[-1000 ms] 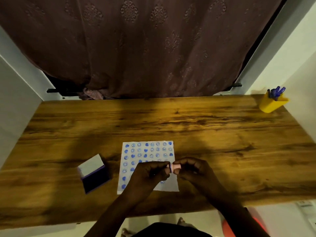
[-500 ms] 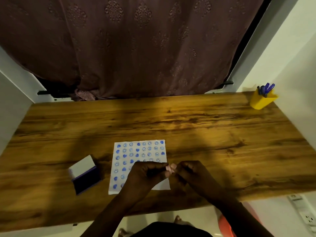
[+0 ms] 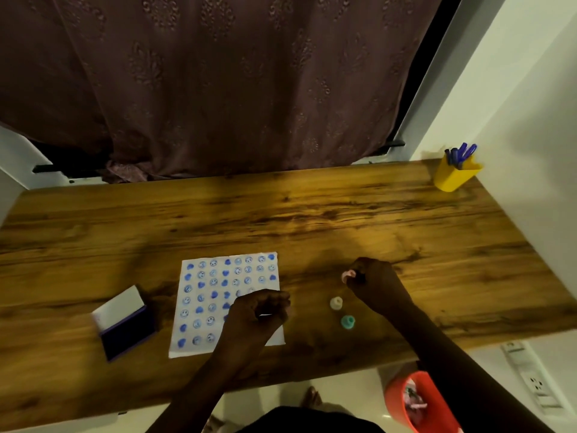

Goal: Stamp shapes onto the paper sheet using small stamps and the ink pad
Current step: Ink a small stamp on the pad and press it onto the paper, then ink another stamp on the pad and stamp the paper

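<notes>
the open ink pad (image 3: 125, 323) lies well off to the left of the left hand (image 3: 260, 317), which rests loosely curled and apparently empty on the near right part of the paper sheet (image 3: 199, 304). further right, the right hand (image 3: 371, 281) pinches a pink stamp (image 3: 347, 275) over the bare table (image 3: 312, 214), with a cream stamp (image 3: 336, 303) and a teal stamp (image 3: 347, 321) just beside it on the near side. i judge the pad to be a long cross-reach for the stamp-holding hand, past the sheet.

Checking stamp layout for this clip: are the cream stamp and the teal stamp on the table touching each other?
Apart. The head view shows the cream stamp and the teal stamp standing separately, with bare wooden table visible between them.
</notes>
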### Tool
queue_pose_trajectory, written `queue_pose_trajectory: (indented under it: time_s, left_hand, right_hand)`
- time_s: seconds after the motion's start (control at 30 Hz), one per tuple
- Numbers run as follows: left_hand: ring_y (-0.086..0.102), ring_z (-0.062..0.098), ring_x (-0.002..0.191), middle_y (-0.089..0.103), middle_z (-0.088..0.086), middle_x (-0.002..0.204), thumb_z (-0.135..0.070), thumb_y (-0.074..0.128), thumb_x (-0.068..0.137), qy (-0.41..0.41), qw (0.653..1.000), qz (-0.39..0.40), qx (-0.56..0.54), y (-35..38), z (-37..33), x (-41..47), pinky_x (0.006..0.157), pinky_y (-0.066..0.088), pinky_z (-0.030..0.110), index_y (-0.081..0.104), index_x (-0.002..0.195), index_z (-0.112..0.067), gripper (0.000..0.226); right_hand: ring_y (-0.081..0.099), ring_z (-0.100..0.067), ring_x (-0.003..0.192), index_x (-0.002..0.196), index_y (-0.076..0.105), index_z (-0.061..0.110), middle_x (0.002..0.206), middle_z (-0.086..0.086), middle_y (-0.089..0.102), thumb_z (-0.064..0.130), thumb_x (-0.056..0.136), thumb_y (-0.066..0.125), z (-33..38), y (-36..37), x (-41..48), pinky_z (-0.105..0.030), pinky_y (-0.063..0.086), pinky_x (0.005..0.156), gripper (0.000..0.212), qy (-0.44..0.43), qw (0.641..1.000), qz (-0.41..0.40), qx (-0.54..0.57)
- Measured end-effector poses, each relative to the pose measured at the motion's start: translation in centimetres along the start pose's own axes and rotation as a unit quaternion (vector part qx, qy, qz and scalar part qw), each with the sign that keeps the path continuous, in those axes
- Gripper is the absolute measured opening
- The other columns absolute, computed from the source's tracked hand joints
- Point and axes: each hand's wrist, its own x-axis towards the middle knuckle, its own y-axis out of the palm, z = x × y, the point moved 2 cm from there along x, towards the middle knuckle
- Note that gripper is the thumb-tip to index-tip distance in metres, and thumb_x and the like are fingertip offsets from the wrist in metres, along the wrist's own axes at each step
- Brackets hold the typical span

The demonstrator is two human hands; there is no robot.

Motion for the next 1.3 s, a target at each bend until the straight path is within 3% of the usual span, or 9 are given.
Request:
queue_pose_trajectory:
  time_s: [0.2,0.4,0.53,0.63,0.8,0.9,1.0,1.17,1.3]
  left_hand:
    - [0.075,-0.002,0.095,0.082,-0.016,0.097,-0.018,0.080,0.087,-0.029,0.999,-0.010,0.009,1.2,0.3,0.2,0.082,0.057,0.016,0.078,0.098,-0.038,0.023]
    - [0.076,0.003,0.097,0.082,-0.013,0.099,-0.017,0.079,0.088,-0.042,0.999,-0.001,0.003,2.1,0.4,0.5,0.094,0.062,0.034,0.079,0.099,-0.037,0.024]
    - [0.076,0.002,0.097,0.082,-0.013,0.099,-0.016,0.080,0.087,-0.040,0.999,-0.004,0.001,2.2,0.2,0.8,0.094,0.061,0.034,0.080,0.099,-0.035,0.022]
    - [0.077,0.002,0.096,0.083,-0.012,0.099,-0.014,0.079,0.087,-0.041,0.999,-0.007,-0.004,2.1,0.1,0.9,0.093,0.061,0.032,0.081,0.100,-0.031,0.021]
    - [0.076,0.000,0.095,0.083,-0.012,0.098,-0.014,0.079,0.087,-0.044,0.999,-0.004,-0.006,2.1,0.2,1.1,0.091,0.061,0.027,0.080,0.099,-0.032,0.021]
    - [0.076,0.000,0.096,0.082,-0.013,0.099,-0.016,0.079,0.088,-0.041,0.999,0.003,0.001,2.1,0.2,1.1,0.091,0.060,0.026,0.080,0.101,-0.030,0.020]
    - [0.076,0.001,0.096,0.082,-0.013,0.098,-0.014,0.079,0.087,-0.039,0.999,0.009,0.005,1.9,0.1,1.1,0.092,0.061,0.027,0.080,0.101,-0.030,0.021]
    - [0.076,-0.001,0.094,0.082,-0.013,0.097,-0.015,0.080,0.087,-0.025,1.000,0.005,0.018,1.3,0.0,0.8,0.093,0.061,0.028,0.078,0.098,-0.037,0.025]
    - [0.077,0.006,0.095,0.082,-0.013,0.097,-0.017,0.079,0.088,-0.024,0.999,-0.004,-0.022,0.3,-0.4,0.4,0.093,0.062,0.034,0.075,0.091,-0.053,0.036]
  right_hand:
    - [0.067,-0.028,0.072,0.083,0.068,0.013,0.079,-0.007,0.070,0.030,0.093,0.062,-1.7,0.9,1.1,-0.030,0.043,0.059,0.021,-0.021,0.999,0.005,-0.037]
    - [0.070,-0.026,0.074,0.086,0.071,0.016,0.081,-0.004,0.073,0.030,0.092,0.063,-2.0,0.9,1.2,-0.033,0.052,0.061,0.018,-0.026,0.999,0.029,-0.017]
    - [0.069,-0.022,0.071,0.093,0.067,0.016,0.077,-0.002,0.072,0.035,0.085,0.073,-1.7,-0.4,0.8,-0.034,0.055,0.058,0.021,-0.035,0.999,-0.005,-0.028]
    - [0.070,-0.015,0.067,0.088,0.068,0.021,0.073,0.003,0.072,0.048,0.081,0.075,-0.7,-1.4,-0.2,-0.036,0.058,0.059,0.028,-0.013,0.999,-0.037,-0.019]
    - [0.071,-0.014,0.088,0.102,0.069,0.029,0.096,0.007,0.073,0.067,0.076,0.065,1.4,-0.1,-2.8,-0.032,0.057,0.074,0.046,-0.017,0.994,0.040,-0.102]
    - [0.067,-0.021,0.104,0.108,0.064,0.025,0.116,-0.001,0.067,0.060,0.083,0.062,2.5,0.5,-3.4,-0.032,0.053,0.079,0.044,-0.046,0.985,0.085,-0.146]
    - [0.066,-0.024,0.109,0.100,0.064,0.024,0.122,-0.007,0.065,0.049,0.088,0.060,3.2,0.8,-3.4,-0.032,0.051,0.078,0.028,-0.064,0.978,0.107,-0.169]
    - [0.069,-0.019,0.100,0.094,0.071,0.026,0.102,0.002,0.072,0.049,0.091,0.059,4.0,1.1,-3.1,-0.030,0.051,0.075,0.027,-0.046,0.987,0.081,-0.127]
    - [0.070,-0.004,0.069,0.079,0.077,0.025,0.073,0.007,0.075,0.049,0.083,0.075,6.2,0.2,-2.9,-0.024,0.054,0.064,0.023,-0.002,0.992,0.058,0.108]
